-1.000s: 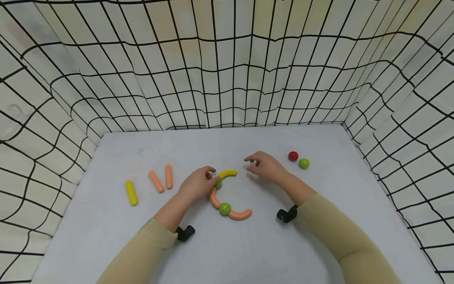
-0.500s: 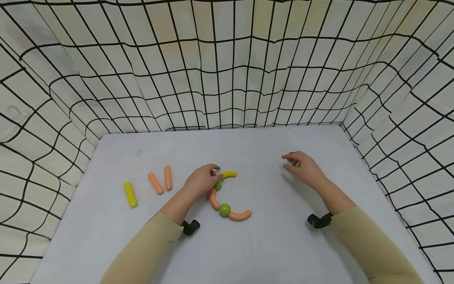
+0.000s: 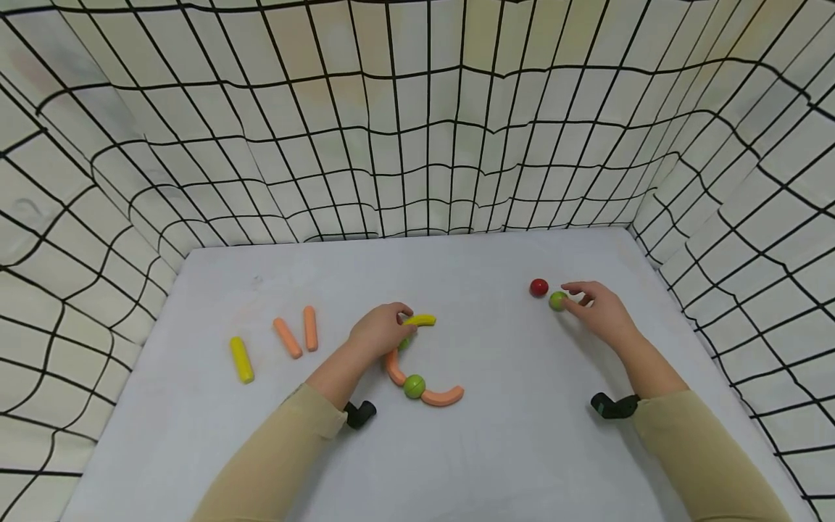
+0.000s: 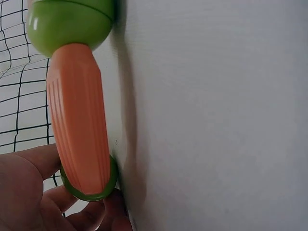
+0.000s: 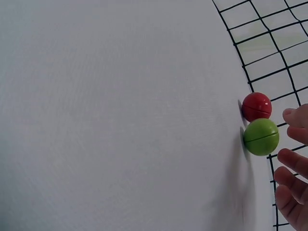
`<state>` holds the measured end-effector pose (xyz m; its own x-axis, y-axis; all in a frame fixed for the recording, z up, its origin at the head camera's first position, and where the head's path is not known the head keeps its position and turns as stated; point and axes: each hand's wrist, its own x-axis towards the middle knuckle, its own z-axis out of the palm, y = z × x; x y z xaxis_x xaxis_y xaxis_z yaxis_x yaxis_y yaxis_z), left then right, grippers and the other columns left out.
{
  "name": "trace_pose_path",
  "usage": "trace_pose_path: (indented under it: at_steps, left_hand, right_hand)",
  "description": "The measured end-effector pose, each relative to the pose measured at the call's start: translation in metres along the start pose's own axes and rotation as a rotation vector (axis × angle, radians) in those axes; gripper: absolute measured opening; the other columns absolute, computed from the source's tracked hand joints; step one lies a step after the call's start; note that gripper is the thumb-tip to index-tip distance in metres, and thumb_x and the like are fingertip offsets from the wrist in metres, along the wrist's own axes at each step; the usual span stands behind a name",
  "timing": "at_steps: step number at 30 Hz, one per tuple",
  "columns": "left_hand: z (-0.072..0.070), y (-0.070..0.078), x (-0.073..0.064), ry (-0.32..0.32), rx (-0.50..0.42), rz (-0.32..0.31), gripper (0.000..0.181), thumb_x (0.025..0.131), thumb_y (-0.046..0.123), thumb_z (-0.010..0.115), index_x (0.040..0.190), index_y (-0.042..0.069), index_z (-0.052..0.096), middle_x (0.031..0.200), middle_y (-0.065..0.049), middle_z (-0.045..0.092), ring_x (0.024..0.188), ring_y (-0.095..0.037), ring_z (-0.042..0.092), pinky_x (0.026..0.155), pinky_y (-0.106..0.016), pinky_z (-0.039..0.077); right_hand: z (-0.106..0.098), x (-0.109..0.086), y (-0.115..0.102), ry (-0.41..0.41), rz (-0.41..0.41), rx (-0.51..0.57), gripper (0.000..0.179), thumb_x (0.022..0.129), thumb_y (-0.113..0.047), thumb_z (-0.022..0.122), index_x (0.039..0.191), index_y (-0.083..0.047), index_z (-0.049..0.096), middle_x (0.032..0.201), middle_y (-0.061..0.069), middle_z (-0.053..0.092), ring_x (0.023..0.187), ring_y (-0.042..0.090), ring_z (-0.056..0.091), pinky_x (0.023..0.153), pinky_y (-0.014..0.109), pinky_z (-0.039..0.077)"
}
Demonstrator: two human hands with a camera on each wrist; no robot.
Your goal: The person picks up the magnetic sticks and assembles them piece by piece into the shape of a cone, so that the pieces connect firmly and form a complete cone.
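A C-shaped chain of toy pieces lies mid-table in the head view. It has a curved orange rod point(image 3: 443, 396), a green ball point(image 3: 414, 386), another curved orange rod point(image 3: 394, 367), a second green ball point(image 3: 404, 343) and a curved yellow rod point(image 3: 422, 320). My left hand point(image 3: 380, 330) holds the yellow rod's near end between thumb and index finger, partly covering the second ball. To the right, my right hand point(image 3: 599, 312) reaches beside a loose green ball point(image 5: 261, 137), fingers spread and slightly bent. A gap shows between them in the right wrist view. A red ball point(image 3: 538, 288) lies beside it.
On the left of the white table point(image 3: 496, 464) lie a straight yellow rod point(image 3: 241, 359) and two straight orange rods, one point(image 3: 288, 338) slanting and one point(image 3: 309, 328) nearly upright in view. Black netting point(image 3: 430, 145) over pale walls encloses the back and sides.
My right hand has moved right, from near the chain to the loose green ball. My left hand has shifted slightly right along the chain, from the second green ball onto the yellow rod.
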<state>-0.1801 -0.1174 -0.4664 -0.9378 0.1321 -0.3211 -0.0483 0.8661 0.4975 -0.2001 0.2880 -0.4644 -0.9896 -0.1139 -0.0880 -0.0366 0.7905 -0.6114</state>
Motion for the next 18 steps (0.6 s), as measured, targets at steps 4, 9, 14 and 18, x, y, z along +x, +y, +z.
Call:
trace_pose_path:
  at_steps: [4,9,14,18]
  left_hand:
    - [0.001,0.000,0.001,0.006,0.017,0.002,0.036,0.095,0.031,0.066,0.128,0.018,0.065,0.112,-0.005,0.065,0.090,-0.019,0.059,0.077,-0.035,0.049]
    - [0.002,0.001,0.003,0.002,0.013,0.004,0.033,0.096,0.031,0.064,0.127,0.017,0.065,0.115,-0.006,0.065,0.097,-0.021,0.060,0.083,-0.039,0.049]
    - [0.001,0.001,0.001,0.000,-0.005,0.000,0.032,0.096,0.030,0.064,0.125,0.016,0.065,0.116,-0.005,0.065,0.099,-0.021,0.060,0.084,-0.039,0.049]
    - [0.000,0.000,0.000,0.003,-0.017,-0.006,0.031,0.096,0.029,0.064,0.124,0.017,0.066,0.114,-0.005,0.065,0.095,-0.020,0.059,0.082,-0.038,0.048]
  right_hand:
    - [0.000,0.004,0.006,-0.045,0.049,-0.006,0.049,0.099,-0.034,0.060,0.141,-0.008,0.052,0.132,0.018,0.053,0.102,0.031,0.052,0.072,0.035,0.045]
    - [0.002,0.009,0.013,-0.090,0.061,-0.007,0.049,0.099,-0.031,0.060,0.142,-0.009,0.051,0.125,0.018,0.056,0.099,0.031,0.052,0.072,0.034,0.046]
    - [0.004,0.012,0.017,-0.103,0.033,0.003,0.048,0.098,-0.026,0.062,0.142,-0.009,0.051,0.120,0.018,0.058,0.098,0.030,0.052,0.071,0.034,0.044]
    - [0.006,0.014,0.018,-0.106,0.036,-0.006,0.048,0.098,-0.026,0.063,0.142,-0.011,0.052,0.117,0.018,0.059,0.098,0.030,0.052,0.072,0.035,0.044]
